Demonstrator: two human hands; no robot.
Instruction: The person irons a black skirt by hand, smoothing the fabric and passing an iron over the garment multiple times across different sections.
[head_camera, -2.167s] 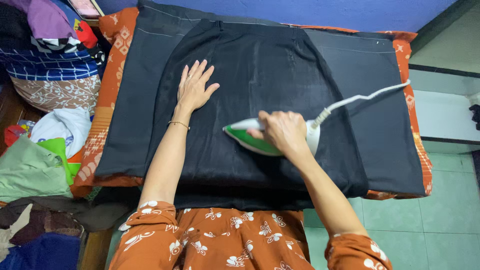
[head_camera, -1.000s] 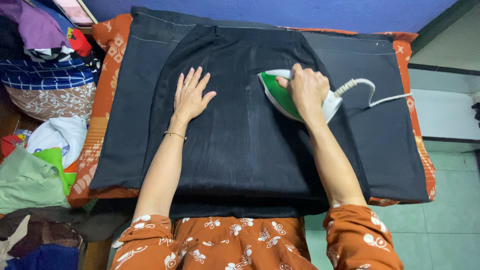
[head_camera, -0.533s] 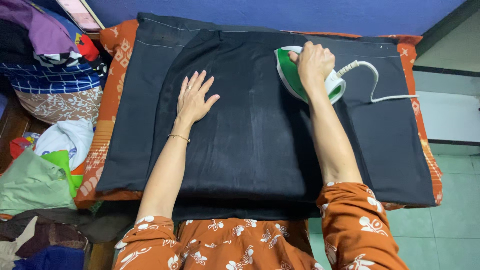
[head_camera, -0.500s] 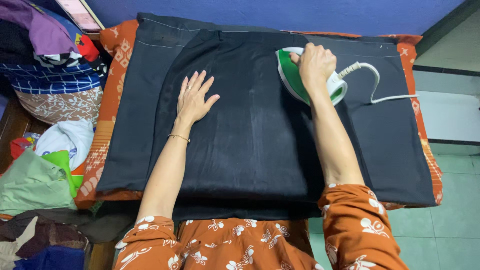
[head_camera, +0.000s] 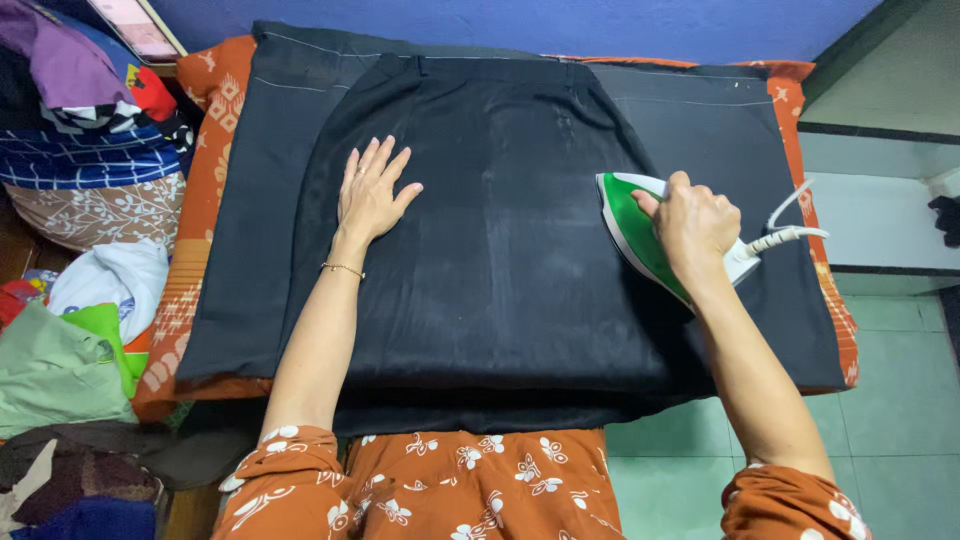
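Note:
A black garment (head_camera: 500, 250) lies spread flat on a padded board covered with dark cloth (head_camera: 270, 150) and an orange patterned blanket (head_camera: 200, 250). My left hand (head_camera: 372, 192) rests flat on the garment's left part, fingers spread, a thin bracelet on the wrist. My right hand (head_camera: 695, 225) grips the handle of a green and white iron (head_camera: 635, 235), which sits on the garment's right side. The iron's white cord (head_camera: 795, 225) trails off to the right.
A heap of folded and loose clothes (head_camera: 85, 150) fills the left side, with more cloth (head_camera: 60, 370) lower down. Blue wall runs along the back. A pale green tiled floor (head_camera: 900, 400) and a white ledge (head_camera: 880, 210) lie to the right.
My right hand moved the iron from the near middle up to the garment's far right, then back down toward me along the right side. The left hand stayed flat in place.

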